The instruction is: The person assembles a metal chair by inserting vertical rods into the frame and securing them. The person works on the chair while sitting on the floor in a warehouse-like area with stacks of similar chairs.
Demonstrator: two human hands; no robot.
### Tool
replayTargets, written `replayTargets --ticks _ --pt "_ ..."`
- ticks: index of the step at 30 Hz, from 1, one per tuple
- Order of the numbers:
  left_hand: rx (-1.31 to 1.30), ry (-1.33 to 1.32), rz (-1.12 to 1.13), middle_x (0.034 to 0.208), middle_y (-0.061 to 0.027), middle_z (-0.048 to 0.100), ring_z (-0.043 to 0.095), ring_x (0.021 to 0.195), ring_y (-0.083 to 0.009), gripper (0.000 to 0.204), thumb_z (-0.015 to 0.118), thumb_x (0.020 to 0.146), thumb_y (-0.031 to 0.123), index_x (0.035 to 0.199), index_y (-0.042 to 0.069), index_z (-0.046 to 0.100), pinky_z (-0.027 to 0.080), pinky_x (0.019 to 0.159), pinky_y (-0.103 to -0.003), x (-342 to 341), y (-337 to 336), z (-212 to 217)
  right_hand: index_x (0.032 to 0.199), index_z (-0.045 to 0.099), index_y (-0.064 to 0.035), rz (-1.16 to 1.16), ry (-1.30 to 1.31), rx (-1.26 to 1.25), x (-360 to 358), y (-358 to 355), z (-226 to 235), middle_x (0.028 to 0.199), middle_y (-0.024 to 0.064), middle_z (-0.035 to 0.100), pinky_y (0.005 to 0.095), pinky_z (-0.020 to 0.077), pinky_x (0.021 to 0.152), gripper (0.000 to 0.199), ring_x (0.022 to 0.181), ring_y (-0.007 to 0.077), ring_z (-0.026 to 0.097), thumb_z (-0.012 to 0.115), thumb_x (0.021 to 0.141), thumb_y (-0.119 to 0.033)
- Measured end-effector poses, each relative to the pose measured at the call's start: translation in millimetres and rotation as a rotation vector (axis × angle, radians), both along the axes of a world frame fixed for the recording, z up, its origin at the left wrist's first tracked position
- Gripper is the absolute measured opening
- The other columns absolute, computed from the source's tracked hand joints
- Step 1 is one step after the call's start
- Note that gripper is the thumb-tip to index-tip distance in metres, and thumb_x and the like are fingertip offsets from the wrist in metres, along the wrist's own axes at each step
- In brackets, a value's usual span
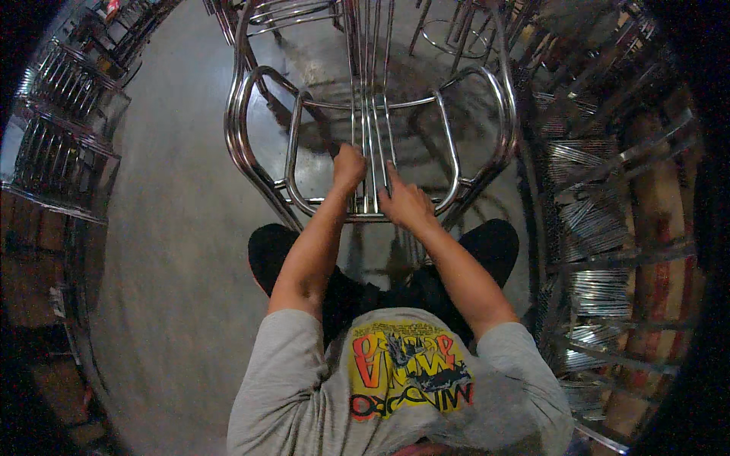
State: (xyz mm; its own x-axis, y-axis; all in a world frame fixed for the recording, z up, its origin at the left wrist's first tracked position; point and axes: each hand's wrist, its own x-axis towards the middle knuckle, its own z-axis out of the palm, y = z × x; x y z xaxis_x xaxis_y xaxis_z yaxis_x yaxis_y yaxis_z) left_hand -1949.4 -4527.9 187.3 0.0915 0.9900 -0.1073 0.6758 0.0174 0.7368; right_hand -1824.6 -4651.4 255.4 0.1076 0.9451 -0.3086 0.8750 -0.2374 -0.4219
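Note:
In front of me stands a shiny chrome tubular frame, like a chair's (237, 144), with curved arms on both sides. Several thin metal rods (370, 137) run lengthwise down its middle to the near crossbar (368, 218). My left hand (350, 168) is closed in a fist against the left side of these rods. A small dark piece shows at its upper left, too unclear to name. On the right side of the rods, my right hand (409, 204) has a rod between thumb and index finger, the index pointing forward along it.
Along the left stand stacked chrome frames (65, 140). To the right, racks hold bundles of metal tubes (601, 292) near brown cartons (658, 182). Beyond my frame are more chrome pieces, including a stool-like one with a ring (456, 38). Grey concrete floor (175, 228) lies to my left.

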Motion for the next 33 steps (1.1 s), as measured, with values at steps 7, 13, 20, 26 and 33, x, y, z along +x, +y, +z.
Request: replayTargets --ticks 7,13,20,26,33 --pt "0.001 -0.044 0.136 0.109 -0.0306 0.06 0.057 0.102 -0.0491 0.034 0.048 0.093 0.029 0.1 -0.003 0.058 0.044 0.088 -0.055 6.4 18.4 -28.0 0.15 0.023 -0.0157 -0.057 0.023 0.053 0.8 8.5 -9.4 0.107 0.0299 0.062 0.0562 0.0452 0.09 0.071 0.098 0.0506 0.059 0.049 0.091 -0.044" --pt "0.175 0.597 -0.41 0.096 -0.0245 0.062 0.059 0.091 -0.0406 0.031 0.06 0.082 0.017 0.106 -0.003 0.059 0.047 0.076 -0.049 -11.2 19.3 -24.4 0.147 0.03 -0.0159 -0.011 -0.044 0.598 32.3 -13.1 -2.6 0.104 0.0314 0.061 0.0523 0.0468 0.088 0.069 0.096 0.0486 0.059 0.059 0.087 -0.035" --pt "0.102 0.262 -0.189 0.082 -0.0268 0.064 0.062 0.077 -0.0439 0.064 0.051 0.096 0.025 0.147 0.003 0.02 0.046 0.067 -0.05 -29.8 -61.9 19.2 0.108 0.064 0.0012 -0.782 -0.083 0.95 305.6 -51.2 13.3 0.093 0.0234 0.067 0.0429 0.0502 0.078 0.035 0.09 0.0403 0.064 0.058 0.089 -0.027" --pt "0.096 0.288 -0.064 0.078 -0.024 0.065 0.062 0.072 -0.0437 0.067 0.053 0.095 0.031 0.149 0.008 0.02 0.045 0.063 -0.049 -11.8 -77.3 39.8 0.128 0.052 -0.0044 -0.769 -0.282 -0.063 416.2 -146.7 -40.4 0.114 0.0214 0.063 0.0451 0.0453 0.093 0.063 0.109 0.0377 0.059 0.072 0.078 -0.039" --pt "-0.004 0.235 -0.097 0.09 -0.0251 0.065 0.063 0.075 -0.0412 0.07 0.057 0.093 0.034 0.145 0.001 0.025 0.047 0.067 -0.048 -13.3 -68.5 32.7 0.115 0.063 0.0005 -0.822 -0.106 0.238 432.1 -203.5 -97.4 0.106 0.018 0.068 0.0414 0.0483 0.087 0.054 0.097 0.0328 0.065 0.078 0.074 -0.033"
